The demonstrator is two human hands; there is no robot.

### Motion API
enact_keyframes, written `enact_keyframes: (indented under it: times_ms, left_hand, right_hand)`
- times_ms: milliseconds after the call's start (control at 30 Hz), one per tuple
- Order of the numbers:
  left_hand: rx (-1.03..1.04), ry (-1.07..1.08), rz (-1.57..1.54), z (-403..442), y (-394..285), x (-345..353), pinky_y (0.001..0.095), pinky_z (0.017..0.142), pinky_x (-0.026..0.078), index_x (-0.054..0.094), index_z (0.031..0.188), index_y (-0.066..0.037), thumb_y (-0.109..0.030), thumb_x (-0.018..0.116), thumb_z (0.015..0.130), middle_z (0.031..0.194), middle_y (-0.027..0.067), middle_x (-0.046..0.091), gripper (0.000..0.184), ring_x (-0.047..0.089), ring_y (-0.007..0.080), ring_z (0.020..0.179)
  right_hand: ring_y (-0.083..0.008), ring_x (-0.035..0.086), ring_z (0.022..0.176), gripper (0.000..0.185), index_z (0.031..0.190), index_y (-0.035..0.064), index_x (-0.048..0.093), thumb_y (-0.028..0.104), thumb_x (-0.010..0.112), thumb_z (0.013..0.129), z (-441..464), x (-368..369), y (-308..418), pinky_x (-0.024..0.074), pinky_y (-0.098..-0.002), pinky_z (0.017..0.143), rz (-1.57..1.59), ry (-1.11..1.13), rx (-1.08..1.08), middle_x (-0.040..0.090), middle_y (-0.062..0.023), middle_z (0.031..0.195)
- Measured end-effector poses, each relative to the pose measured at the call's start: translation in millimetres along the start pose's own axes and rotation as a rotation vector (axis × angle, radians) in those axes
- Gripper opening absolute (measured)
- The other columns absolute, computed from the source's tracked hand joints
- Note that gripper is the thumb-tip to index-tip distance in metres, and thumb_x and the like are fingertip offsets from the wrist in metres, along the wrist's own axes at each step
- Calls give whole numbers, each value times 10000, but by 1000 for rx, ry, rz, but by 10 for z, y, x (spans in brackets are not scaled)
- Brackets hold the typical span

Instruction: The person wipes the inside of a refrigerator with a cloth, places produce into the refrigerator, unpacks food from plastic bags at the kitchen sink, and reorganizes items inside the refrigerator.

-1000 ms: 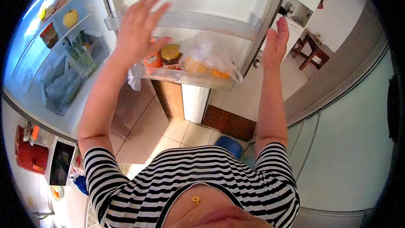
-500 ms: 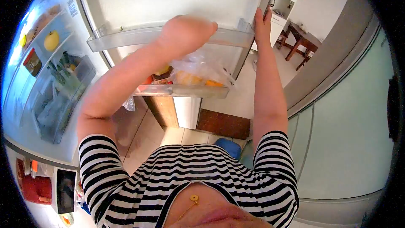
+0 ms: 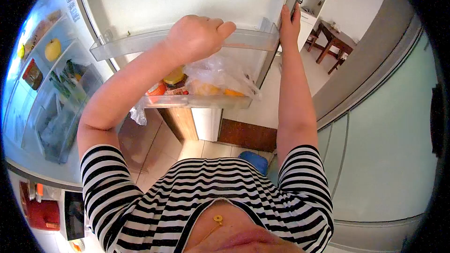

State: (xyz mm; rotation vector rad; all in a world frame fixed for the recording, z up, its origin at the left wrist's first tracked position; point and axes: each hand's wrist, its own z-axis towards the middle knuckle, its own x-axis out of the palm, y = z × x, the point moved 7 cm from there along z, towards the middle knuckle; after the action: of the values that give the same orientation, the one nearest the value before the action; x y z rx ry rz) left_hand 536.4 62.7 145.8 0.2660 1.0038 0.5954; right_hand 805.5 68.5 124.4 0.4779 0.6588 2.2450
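Observation:
My left hand (image 3: pixel 198 37) is closed in a fist in front of the clear middle shelf (image 3: pixel 126 47) of the refrigerator door. Anything inside its fingers is hidden. Wrapped round the outer edge of the open refrigerator door (image 3: pixel 225 4) is my right hand (image 3: pixel 290 26). Below my left hand, the lower door shelf (image 3: pixel 197 101) holds a clear plastic bag (image 3: pixel 215 75) with orange-yellow contents. Beside the bag stand a jar with a yellow lid (image 3: pixel 174 76) and an orange-red item (image 3: pixel 156 91).
To the left is the lit refrigerator interior with a yellow apple (image 3: pixel 52 49), a jar (image 3: pixel 33 74) and a drawer (image 3: pixel 61 117) of leafy greens. A frosted glass panel (image 3: pixel 379 154) stands on the right. Beyond the door is a dark wooden table (image 3: pixel 338 38).
My left hand has shifted slightly left and down and is less blurred. My right hand stays on the door edge. The whole view has shifted a little.

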Motion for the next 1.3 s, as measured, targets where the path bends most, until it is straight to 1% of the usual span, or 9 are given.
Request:
enact_keyframes:
  times_ms: [167,267,367,467,500,567,733,1000,1300]
  left_hand:
    - [22,-152,8,-70,-66,-27,403,666,495,542,1024,-105,-172,571,752,801,59,578,282,606,238,792]
    - [38,-186,1,-397,-75,-254,442,878,414,527,1130,-106,-250,617,737,1021,88,566,428,528,263,1040]
    - [-217,-701,-59,-1084,349,-598,443,1014,284,507,1183,-87,-268,601,789,1221,135,485,443,406,311,1201]
    - [-787,-1305,-552,-2125,1335,-232,403,1040,262,500,1171,-26,-336,406,911,1258,127,468,415,397,261,1217]
    - [-770,-1395,-633,-2312,1525,-128,393,1025,285,501,1160,-16,-363,320,945,1260,124,471,447,426,235,1188]
    - [-741,-1411,-1053,-2437,1883,219,382,1013,300,498,1153,-9,-407,268,954,1221,136,505,501,450,235,1158]
    - [-563,-1320,-1049,-2278,2014,293,368,987,327,521,1078,31,-450,277,947,1061,168,584,556,517,254,1065]
    - [-787,-1430,-992,-2249,2012,193,364,807,396,545,719,15,-430,324,949,720,148,567,547,556,259,800]
    - [-709,-1545,-1075,-2265,2011,242,307,729,392,538,651,2,-320,399,955,725,115,583,464,512,187,711]
  right_hand:
    - [-238,485,1095,694,1343,40,339,424,598,827,41,-50,-153,379,-320,929,-134,-76,137,510,-166,1204]
    - [-241,435,1164,647,1358,32,291,417,500,881,124,-94,-381,339,-340,975,-50,-18,202,415,-148,1303]
    - [-262,393,1214,561,1357,40,300,390,390,929,-191,-141,166,311,-371,1008,-90,-41,56,309,-136,1392]
    - [-273,431,1180,477,1250,6,430,357,325,945,-519,-189,442,315,-374,1011,42,-178,-104,409,-162,1315]
    - [-274,451,1162,472,1195,-11,473,357,321,942,-627,-145,497,323,-379,1005,124,-125,-129,463,-166,1251]
    - [-275,470,1144,476,1141,-28,515,356,318,939,-740,16,584,332,-383,999,209,-68,-152,518,-171,1188]
    - [-264,525,968,396,922,-9,551,356,397,911,-819,244,680,351,-414,959,139,24,-508,563,-128,944]
    - [-215,506,801,214,708,26,483,152,414,867,-740,214,700,385,-379,872,90,-151,-398,520,-81,788]
    - [-189,487,763,191,702,16,487,126,458,856,-747,188,645,391,-370,868,276,-185,-258,517,-76,772]
